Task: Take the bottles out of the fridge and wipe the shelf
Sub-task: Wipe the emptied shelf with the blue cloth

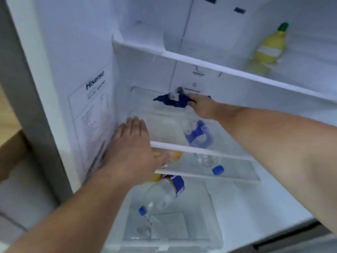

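My right hand (200, 106) reaches deep into the fridge and presses a dark blue cloth (171, 101) against the back of the middle glass shelf (200, 149). My left hand (132, 150) lies flat on that shelf's front left corner, fingers together, thumb under the white rim. Through the glass I see a clear bottle with a blue label (198, 134) and blue cap (218, 169), lying one level down. Another clear bottle with a blue and yellow label (164, 194) lies in the bottom drawer. Something orange (175, 155) shows under my left hand.
A yellow bottle with a green cap (269, 46) stands on the upper shelf (218, 65) at the right. The fridge's left inner wall (94, 110) carries a printed sticker. The clear bottom drawer (173, 225) sits below.
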### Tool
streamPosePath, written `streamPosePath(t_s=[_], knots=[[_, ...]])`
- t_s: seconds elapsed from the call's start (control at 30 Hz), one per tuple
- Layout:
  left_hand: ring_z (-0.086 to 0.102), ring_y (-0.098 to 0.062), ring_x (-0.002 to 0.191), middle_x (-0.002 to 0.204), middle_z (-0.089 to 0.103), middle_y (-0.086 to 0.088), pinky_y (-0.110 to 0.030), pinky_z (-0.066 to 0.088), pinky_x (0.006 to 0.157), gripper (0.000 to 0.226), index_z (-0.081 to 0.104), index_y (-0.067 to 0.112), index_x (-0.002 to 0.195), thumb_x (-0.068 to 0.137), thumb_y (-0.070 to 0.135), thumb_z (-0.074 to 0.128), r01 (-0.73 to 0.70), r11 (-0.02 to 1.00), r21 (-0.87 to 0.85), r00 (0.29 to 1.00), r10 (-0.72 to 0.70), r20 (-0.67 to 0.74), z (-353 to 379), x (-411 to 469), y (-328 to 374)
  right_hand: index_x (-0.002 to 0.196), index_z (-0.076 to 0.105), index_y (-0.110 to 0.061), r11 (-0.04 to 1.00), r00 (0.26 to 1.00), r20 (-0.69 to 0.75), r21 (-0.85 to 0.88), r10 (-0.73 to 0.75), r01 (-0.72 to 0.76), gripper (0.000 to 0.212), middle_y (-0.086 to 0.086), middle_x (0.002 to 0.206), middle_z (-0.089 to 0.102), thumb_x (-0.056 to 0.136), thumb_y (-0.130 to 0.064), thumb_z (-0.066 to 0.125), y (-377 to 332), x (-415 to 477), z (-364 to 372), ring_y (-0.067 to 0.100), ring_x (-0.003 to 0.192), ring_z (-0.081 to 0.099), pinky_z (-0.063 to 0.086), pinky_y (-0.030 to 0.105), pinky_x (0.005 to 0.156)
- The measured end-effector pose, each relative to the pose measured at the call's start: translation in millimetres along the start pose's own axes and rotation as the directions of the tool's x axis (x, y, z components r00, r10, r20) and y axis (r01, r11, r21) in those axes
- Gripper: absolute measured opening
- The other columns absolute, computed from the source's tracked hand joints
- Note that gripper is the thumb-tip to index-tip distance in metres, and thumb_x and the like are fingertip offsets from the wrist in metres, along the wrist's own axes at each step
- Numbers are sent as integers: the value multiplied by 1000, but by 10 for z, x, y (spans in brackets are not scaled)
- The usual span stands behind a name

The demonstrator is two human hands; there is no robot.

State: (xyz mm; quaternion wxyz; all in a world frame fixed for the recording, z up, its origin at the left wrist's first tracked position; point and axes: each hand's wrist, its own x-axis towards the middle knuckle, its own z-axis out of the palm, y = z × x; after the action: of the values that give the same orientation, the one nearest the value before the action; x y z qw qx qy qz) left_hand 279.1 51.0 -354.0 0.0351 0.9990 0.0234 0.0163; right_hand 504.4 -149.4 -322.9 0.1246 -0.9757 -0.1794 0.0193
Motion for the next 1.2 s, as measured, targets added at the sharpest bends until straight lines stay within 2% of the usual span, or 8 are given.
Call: streamPosePath(t_s=[0.13,0.27,0.33,0.47,0.63,0.9,1.07,1.2], knots=[[1,-29,155,167,2,-18,-42,2,125,115,1,-1,157,84,84,21,17,1000,2,1000,-17,-25,42,30,69,153,36,-16,946,942,-96,-13,321,-324,46,14,152,44,107,-21,36,1221,-600,-280,31,136,44,27,32,114],[4,-31,154,167,6,-19,-44,4,125,108,3,-2,156,88,79,20,30,999,18,998,-29,-60,113,46,61,149,43,-22,885,875,-154,158,460,-438,44,15,142,54,106,-28,35,835,-1135,-157,34,120,54,42,33,95],[6,-32,154,166,8,-20,-44,6,125,105,5,-3,156,88,76,16,28,999,21,997,-27,-74,117,44,58,139,53,-22,906,895,-181,205,407,-371,38,18,129,63,104,-25,39,268,-1501,16,35,110,59,46,33,81],[17,-34,150,162,24,-21,-43,12,123,105,19,1,155,82,77,12,-5,1000,28,998,6,-61,47,33,51,145,45,-33,964,986,-164,267,41,5,43,2,149,50,105,-22,37,-922,-1836,462,35,144,28,25,46,118],[25,-31,146,157,32,-17,-40,16,120,115,24,2,152,74,84,3,-1,999,34,998,3,-61,23,43,20,149,41,-19,987,999,12,150,-52,50,44,12,142,53,106,-15,32,-881,-659,268,30,130,47,32,30,106],[14,-31,153,165,17,-19,-42,11,123,122,15,-2,156,68,77,-16,34,998,53,999,-32,-41,87,70,53,155,30,-20,874,865,-137,127,483,-468,48,19,148,48,107,-22,30,712,-1091,-222,36,128,50,39,33,103],[19,-34,151,163,23,-22,-45,15,123,120,21,-4,155,73,78,-10,27,999,40,998,-25,-61,126,80,22,146,43,-40,988,961,-241,106,139,-116,46,7,160,35,104,-23,37,-376,-1845,421,46,141,31,27,49,116],[9,-30,154,167,11,-18,-42,8,124,107,8,0,158,82,75,-6,30,998,60,999,-28,-29,101,73,35,151,36,-36,988,999,12,149,-50,48,46,0,167,15,107,-24,32,-692,-942,346,34,153,10,13,43,124]])
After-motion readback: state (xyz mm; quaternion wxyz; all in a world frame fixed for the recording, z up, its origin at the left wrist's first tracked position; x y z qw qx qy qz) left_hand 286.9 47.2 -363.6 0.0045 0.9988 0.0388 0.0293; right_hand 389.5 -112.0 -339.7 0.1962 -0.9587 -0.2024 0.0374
